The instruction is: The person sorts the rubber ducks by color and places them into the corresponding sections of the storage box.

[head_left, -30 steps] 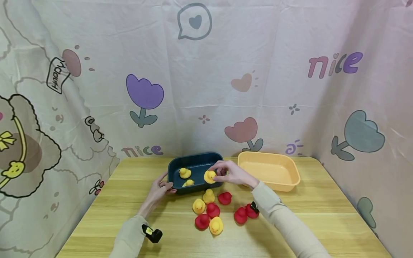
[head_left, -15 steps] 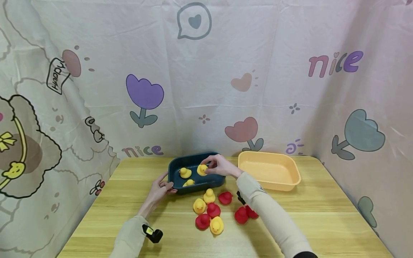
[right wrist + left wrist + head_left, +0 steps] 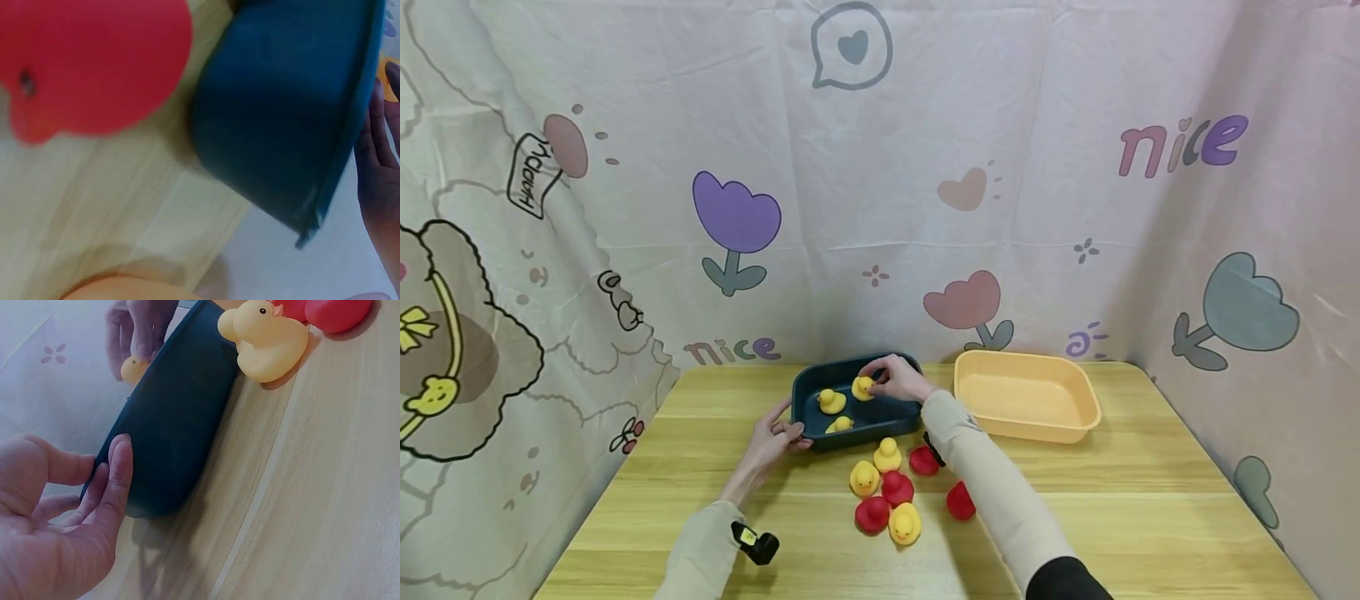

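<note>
My left hand (image 3: pixel 772 440) grips the near left corner of a dark blue bin (image 3: pixel 857 435); in the left wrist view the thumb (image 3: pixel 72 469) lies on the rim with fingers against the outer wall. Over the bin, my right hand (image 3: pixel 898 379) pinches a yellow rubber duck (image 3: pixel 862 388). Two other yellow ducks sit inside, one upright duck (image 3: pixel 831 402) and one duck (image 3: pixel 839 425) partly hidden by the front wall. In the right wrist view, the right hand (image 3: pixel 378 144) is mostly behind the bin's wall.
In front of the bin, several yellow ducks (image 3: pixel 864 478) and red ducks (image 3: pixel 872 515) lie on the wooden table (image 3: pixel 805 550). To the right stands a light orange bin (image 3: pixel 1026 429). A patterned cloth (image 3: pixel 850 167) hangs behind the table.
My right hand has carried the yellow duck leftward, from the blue bin's right front side to over its middle. The left hand has kept its grip on the bin's corner.
</note>
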`<state>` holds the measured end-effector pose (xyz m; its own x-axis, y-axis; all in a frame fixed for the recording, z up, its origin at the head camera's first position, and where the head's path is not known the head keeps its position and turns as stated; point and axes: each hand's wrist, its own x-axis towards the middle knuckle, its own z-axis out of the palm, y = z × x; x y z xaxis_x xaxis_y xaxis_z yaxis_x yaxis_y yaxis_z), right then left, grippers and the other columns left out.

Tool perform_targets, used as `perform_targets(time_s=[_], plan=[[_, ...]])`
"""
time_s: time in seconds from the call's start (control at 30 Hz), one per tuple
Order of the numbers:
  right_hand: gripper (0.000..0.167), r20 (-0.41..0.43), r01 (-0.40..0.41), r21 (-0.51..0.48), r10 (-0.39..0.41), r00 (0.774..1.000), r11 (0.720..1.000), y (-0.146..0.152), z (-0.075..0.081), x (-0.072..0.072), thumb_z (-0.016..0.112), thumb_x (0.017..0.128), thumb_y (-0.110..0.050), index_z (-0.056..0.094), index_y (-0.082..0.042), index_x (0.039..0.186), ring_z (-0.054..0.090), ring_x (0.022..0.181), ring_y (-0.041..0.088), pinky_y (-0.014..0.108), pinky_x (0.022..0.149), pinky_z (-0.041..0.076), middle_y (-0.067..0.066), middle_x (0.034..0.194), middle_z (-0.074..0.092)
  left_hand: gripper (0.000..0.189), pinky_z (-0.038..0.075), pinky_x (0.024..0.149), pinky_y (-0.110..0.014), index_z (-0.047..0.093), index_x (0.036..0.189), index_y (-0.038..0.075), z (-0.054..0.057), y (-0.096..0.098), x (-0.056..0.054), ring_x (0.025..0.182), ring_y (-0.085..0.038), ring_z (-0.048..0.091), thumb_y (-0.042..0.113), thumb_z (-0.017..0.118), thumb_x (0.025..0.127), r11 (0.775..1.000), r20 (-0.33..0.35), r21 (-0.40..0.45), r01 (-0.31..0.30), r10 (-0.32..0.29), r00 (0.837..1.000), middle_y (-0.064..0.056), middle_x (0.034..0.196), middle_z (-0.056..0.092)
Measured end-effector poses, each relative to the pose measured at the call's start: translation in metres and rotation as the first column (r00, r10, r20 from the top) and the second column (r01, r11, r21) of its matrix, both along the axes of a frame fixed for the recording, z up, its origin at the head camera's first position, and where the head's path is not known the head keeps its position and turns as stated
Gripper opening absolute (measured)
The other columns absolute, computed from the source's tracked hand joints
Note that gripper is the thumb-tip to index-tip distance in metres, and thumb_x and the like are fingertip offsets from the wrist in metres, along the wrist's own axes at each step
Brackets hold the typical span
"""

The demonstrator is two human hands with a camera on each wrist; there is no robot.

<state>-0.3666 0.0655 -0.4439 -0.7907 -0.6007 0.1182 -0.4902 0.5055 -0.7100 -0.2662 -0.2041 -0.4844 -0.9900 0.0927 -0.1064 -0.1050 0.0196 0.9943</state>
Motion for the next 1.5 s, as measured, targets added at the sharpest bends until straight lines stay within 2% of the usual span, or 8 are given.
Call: perform_targets(time_s=[0.33, 0.63, 0.83, 0.87, 1.07, 1.2, 1.33, 1.5], plan=[[0.030, 0.056, 0.077, 0.023, -0.078, 0.995, 0.997, -0.010, -0.014, -0.008, 0.071, 0.091, -0.001, 0.070, 0.000, 0.121, 0.068, 0.092, 0.023, 0.034, 0.090, 0.062, 0.018, 0.119, 0.069, 0.068, 0.064, 0.078, -0.028, 0.017, 0.161, 0.003, 0.000, 0.000, -0.001, 0.069, -0.008, 0.071, -0.004, 0.049, 0.101, 1.000, 0.001, -0.020, -0.013, 0.013, 1.000, 0.001, 0.076, 0.062], [0.030, 0.060, 0.069, 0.043, -0.072, 0.996, 0.997, -0.018, -0.027, -0.016, 0.073, 0.089, -0.002, 0.072, -0.002, 0.118, 0.065, 0.093, 0.021, 0.032, 0.087, 0.060, 0.017, 0.119, 0.070, 0.069, 0.064, 0.078, -0.028, 0.015, 0.161, 0.003, 0.000, 0.000, 0.000, 0.069, -0.007, 0.071, -0.003, 0.050, 0.101, 1.000, -0.005, -0.019, -0.002, 0.002, 1.000, 0.001, 0.076, 0.061], [0.029, 0.078, 0.074, 0.057, -0.078, 0.994, 0.996, -0.019, -0.032, -0.022, 0.073, 0.089, -0.003, 0.073, -0.004, 0.118, 0.065, 0.098, 0.022, 0.035, 0.092, 0.059, 0.014, 0.120, 0.071, 0.068, 0.065, 0.078, -0.030, 0.017, 0.160, 0.001, -0.001, 0.001, 0.000, 0.070, -0.009, 0.072, -0.005, 0.049, 0.101, 1.000, -0.012, -0.012, -0.010, 0.010, 1.000, -0.001, 0.076, 0.062], [0.029, 0.054, 0.059, 0.049, -0.062, 0.997, 0.997, -0.018, -0.039, -0.028, 0.074, 0.089, -0.006, 0.073, -0.006, 0.118, 0.065, 0.097, 0.020, 0.033, 0.090, 0.059, 0.011, 0.119, 0.071, 0.067, 0.065, 0.078, -0.030, 0.018, 0.160, 0.002, -0.001, 0.001, 0.000, 0.069, -0.009, 0.072, -0.005, 0.049, 0.101, 1.000, -0.009, -0.008, -0.015, 0.015, 1.000, -0.001, 0.076, 0.062], [0.029, 0.064, 0.066, 0.059, -0.070, 0.995, 0.996, -0.019, -0.038, -0.026, 0.073, 0.089, -0.003, 0.073, -0.004, 0.118, 0.065, 0.101, 0.022, 0.037, 0.095, 0.059, 0.012, 0.120, 0.071, 0.067, 0.064, 0.078, -0.028, 0.019, 0.161, 0.003, -0.001, 0.000, -0.001, 0.069, -0.008, 0.071, -0.005, 0.048, 0.101, 1.000, 0.000, -0.004, -0.015, 0.015, 1.000, 0.001, 0.076, 0.061], [0.033, 0.091, 0.106, 0.078, -0.113, 0.989, 0.991, -0.018, -0.029, -0.016, 0.071, 0.089, 0.001, 0.071, -0.003, 0.122, 0.066, 0.104, 0.027, 0.041, 0.099, 0.058, 0.016, 0.128, 0.068, 0.067, 0.064, 0.078, -0.026, 0.018, 0.161, 0.004, 0.000, 0.000, -0.002, 0.070, -0.007, 0.071, -0.005, 0.048, 0.101, 1.000, 0.002, -0.003, -0.009, 0.009, 1.000, 0.003, 0.075, 0.061], [0.035, 0.049, 0.104, 0.072, -0.108, 0.993, 0.992, -0.015, -0.025, -0.011, 0.072, 0.090, -0.001, 0.070, -0.003, 0.124, 0.068, 0.093, 0.022, 0.035, 0.089, 0.061, 0.015, 0.130, 0.067, 0.067, 0.064, 0.078, -0.027, 0.018, 0.161, 0.003, -0.001, 0.000, -0.002, 0.070, -0.008, 0.071, -0.005, 0.048, 0.101, 1.000, -0.002, -0.002, -0.008, 0.008, 1.000, 0.000, 0.077, 0.062], [0.034, -0.005, 0.047, 0.031, -0.047, 0.999, 0.998, -0.010, -0.013, -0.001, 0.071, 0.091, -0.002, 0.069, 0.000, 0.125, 0.059, 0.074, 0.014, 0.023, 0.073, 0.057, 0.015, 0.122, 0.070, 0.067, 0.064, 0.078, -0.029, 0.017, 0.161, 0.002, -0.001, 0.000, -0.001, 0.069, -0.008, 0.071, -0.005, 0.048, 0.101, 1.000, -0.001, -0.005, -0.011, 0.011, 1.000, -0.001, 0.078, 0.062]])
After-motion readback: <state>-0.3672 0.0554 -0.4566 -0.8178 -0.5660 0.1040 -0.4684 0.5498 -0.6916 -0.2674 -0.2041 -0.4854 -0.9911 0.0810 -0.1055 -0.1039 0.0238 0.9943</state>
